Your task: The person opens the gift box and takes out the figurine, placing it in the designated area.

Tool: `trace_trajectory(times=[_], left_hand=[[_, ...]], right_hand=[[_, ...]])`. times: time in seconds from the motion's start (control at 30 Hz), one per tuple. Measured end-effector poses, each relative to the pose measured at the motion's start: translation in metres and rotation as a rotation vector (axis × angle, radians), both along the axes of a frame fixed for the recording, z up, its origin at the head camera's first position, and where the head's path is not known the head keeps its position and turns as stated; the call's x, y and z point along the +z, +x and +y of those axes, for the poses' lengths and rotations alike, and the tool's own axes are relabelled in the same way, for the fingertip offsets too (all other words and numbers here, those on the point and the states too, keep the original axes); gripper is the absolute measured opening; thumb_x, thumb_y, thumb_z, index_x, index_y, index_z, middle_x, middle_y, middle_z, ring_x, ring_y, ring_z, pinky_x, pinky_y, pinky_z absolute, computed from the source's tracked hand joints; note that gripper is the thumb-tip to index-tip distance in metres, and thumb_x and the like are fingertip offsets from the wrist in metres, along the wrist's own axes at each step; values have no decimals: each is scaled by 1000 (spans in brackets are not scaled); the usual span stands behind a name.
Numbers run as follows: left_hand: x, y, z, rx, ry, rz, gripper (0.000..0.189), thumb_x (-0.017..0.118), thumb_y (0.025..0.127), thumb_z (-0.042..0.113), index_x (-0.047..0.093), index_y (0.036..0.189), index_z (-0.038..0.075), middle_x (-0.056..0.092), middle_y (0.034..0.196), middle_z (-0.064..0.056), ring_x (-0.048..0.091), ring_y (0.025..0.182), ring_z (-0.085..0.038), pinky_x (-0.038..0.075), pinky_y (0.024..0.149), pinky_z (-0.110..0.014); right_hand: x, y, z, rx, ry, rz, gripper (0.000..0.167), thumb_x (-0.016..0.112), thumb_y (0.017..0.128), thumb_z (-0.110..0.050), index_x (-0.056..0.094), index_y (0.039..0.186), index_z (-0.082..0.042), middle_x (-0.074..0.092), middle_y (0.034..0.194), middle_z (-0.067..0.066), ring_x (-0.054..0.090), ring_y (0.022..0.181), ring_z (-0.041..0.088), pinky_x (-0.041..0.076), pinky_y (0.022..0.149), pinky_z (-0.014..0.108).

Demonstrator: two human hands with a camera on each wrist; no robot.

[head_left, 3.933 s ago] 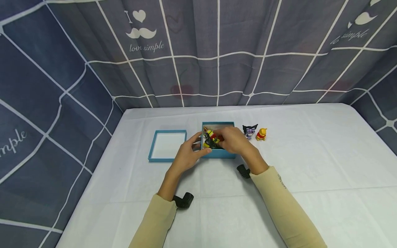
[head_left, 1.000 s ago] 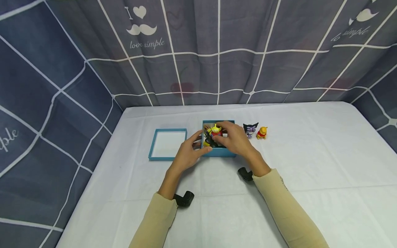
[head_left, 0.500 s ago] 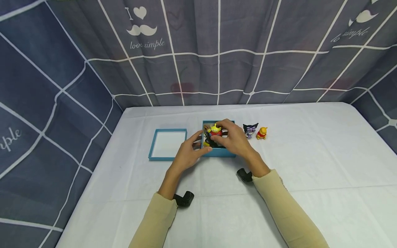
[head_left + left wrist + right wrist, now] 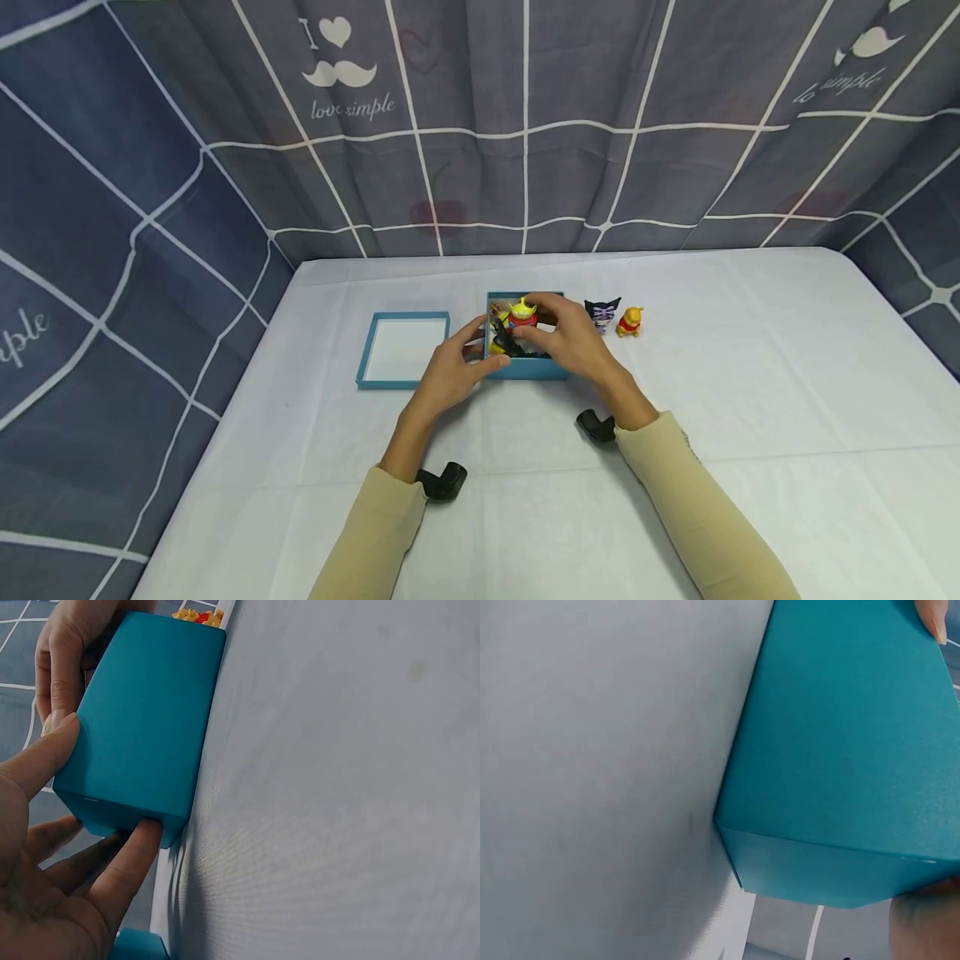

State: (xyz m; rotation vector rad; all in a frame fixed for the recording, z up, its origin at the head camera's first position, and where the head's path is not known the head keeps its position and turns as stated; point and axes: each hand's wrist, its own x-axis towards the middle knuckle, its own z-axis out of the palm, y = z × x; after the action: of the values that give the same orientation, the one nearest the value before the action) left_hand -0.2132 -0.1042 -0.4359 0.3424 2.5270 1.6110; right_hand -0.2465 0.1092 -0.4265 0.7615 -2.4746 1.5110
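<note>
A small blue-green box (image 4: 528,369) stands uncovered on the white-covered table. My left hand (image 4: 448,372) grips its left end, thumb at the near top edge and fingers along the side; the left wrist view shows this hand (image 4: 82,877) up close. My right hand (image 4: 567,335) pinches a toy figurine (image 4: 522,313) with a yellow-green head and red body at the box's mouth. Below it, black and yellow toys (image 4: 510,342) lie inside, partly covered by the right hand. The right wrist view shows mostly the outer box wall (image 4: 840,735); the figurine is hidden there.
The box lid (image 4: 390,385) lies inner side up to the left. Right of the box stand a black-eared purple figurine (image 4: 602,315) and a yellow bear figurine (image 4: 630,322) in red. A grey checked curtain (image 4: 480,183) hangs behind the table.
Since the oldest frame, my right hand has come up from inside the box with the yellow-green-headed figurine, which now stands higher. Over the last second the hands stay nearly still.
</note>
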Motion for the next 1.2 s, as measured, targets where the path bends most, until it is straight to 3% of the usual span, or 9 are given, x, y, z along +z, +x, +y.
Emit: trace_trajectory(times=[0.47, 0.9, 1.2], left_hand=[[-1, 0, 0, 4, -13, -14, 74, 75, 90, 28, 39, 153, 17, 53, 141, -12, 58, 121, -28, 53, 88, -42], [0, 2, 0, -8, -20, -10, 76, 75, 90, 32, 37, 154, 17, 50, 144, -13, 57, 123, -29, 53, 88, -41], [0, 2, -2, -3, -19, -13, 76, 75, 90, 32, 38, 154, 18, 51, 143, -13, 57, 123, -30, 54, 87, -40]], right_hand=[[0, 2, 2, 0, -36, -80, 46, 77, 88, -15, 61, 127, 3, 64, 117, 17, 65, 107, 32, 52, 90, 45], [4, 4, 4, 3, -30, -49, 47, 78, 87, -15, 62, 126, 5, 65, 116, 14, 66, 105, 28, 52, 90, 43], [18, 11, 10, 7, -21, -25, 49, 78, 87, -13, 60, 128, 6, 64, 120, 16, 65, 106, 30, 51, 93, 44]])
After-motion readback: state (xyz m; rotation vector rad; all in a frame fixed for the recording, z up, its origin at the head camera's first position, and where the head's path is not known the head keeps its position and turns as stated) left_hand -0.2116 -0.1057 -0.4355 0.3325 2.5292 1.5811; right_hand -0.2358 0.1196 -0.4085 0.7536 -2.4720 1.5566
